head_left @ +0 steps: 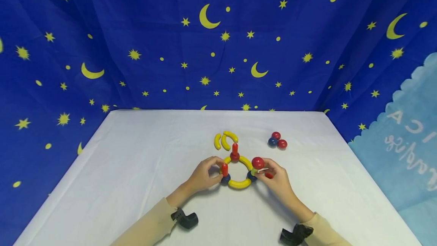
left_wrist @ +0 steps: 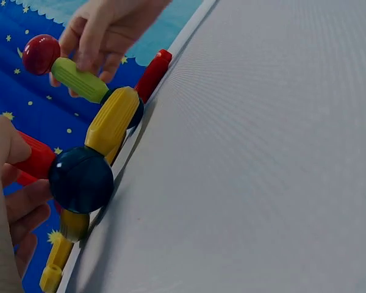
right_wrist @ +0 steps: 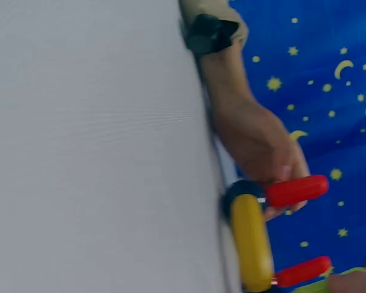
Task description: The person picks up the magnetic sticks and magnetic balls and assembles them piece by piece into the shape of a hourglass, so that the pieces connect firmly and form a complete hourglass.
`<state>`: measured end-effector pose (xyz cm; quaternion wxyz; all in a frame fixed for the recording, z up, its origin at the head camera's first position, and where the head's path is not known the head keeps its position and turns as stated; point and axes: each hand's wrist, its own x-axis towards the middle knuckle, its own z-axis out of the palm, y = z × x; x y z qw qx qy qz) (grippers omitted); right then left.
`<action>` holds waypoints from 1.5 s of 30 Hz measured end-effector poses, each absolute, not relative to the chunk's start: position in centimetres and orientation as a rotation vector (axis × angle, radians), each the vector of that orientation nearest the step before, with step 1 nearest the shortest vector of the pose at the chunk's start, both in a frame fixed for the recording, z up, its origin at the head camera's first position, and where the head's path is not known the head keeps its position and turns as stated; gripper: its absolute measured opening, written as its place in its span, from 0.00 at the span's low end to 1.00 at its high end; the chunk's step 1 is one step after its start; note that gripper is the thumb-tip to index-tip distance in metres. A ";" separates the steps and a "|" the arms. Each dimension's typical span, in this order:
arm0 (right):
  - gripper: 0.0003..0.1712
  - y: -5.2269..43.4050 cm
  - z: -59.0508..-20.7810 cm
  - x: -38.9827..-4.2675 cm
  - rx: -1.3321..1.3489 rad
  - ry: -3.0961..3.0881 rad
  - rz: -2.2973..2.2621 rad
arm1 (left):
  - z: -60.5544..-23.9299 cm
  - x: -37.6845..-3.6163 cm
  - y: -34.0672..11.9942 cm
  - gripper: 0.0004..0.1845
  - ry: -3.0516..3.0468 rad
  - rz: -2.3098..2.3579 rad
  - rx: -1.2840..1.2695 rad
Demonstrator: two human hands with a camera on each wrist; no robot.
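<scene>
Yellow curved pieces (head_left: pixel 239 184) and balls form a ring on the table. At the ring's left, a red rod (head_left: pixel 224 169) stands on a dark blue ball (left_wrist: pixel 81 180); my left hand (head_left: pixel 201 174) pinches this rod, fingertips close to the ball. My right hand (head_left: pixel 278 181) holds a yellow-green rod (left_wrist: pixel 79 79) between thumb and fingers. That rod carries a red ball (head_left: pixel 257 163) on top and meets the right-hand blue ball (head_left: pixel 251 177) below. At the back, another red rod (head_left: pixel 235 148) rises from a red ball (head_left: pixel 234 157).
Behind the right fingers, another red rod (head_left: pixel 269 176) lies low, partly hidden. Loose yellow curved pieces (head_left: pixel 217 141) lie just beyond the ring. Farther right, two red balls (head_left: pixel 282 144) and a blue ball (head_left: pixel 272 142) sit together on the white table (head_left: pixel 153 151). A starry blue cloth (head_left: pixel 170 48) hangs behind.
</scene>
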<state>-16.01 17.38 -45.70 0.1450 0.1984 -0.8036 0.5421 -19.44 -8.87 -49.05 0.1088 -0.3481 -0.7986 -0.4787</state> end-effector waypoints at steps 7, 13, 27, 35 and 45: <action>0.13 15.7 -44.6 -15.1 0.625 -2.352 1.382 | -49.6 -19.6 -8.7 0.11 -2.259 -1.423 -1.030; 0.15 15.5 -46.7 -16.4 0.665 -2.335 1.282 | -49.5 -19.5 -8.7 0.14 -2.292 -1.380 -1.052; 0.14 15.3 -47.8 -17.2 0.668 -2.331 1.256 | -49.0 -18.9 -8.8 0.16 -2.373 -1.215 -1.146; 0.13 14.6 -47.6 -18.2 0.621 -2.361 1.265 | -48.7 -18.6 -8.7 0.18 -2.293 -1.137 -1.278; 0.15 14.4 -47.8 -19.4 0.655 -2.378 1.293 | -48.7 -19.0 -7.9 0.08 -2.030 -0.951 -1.262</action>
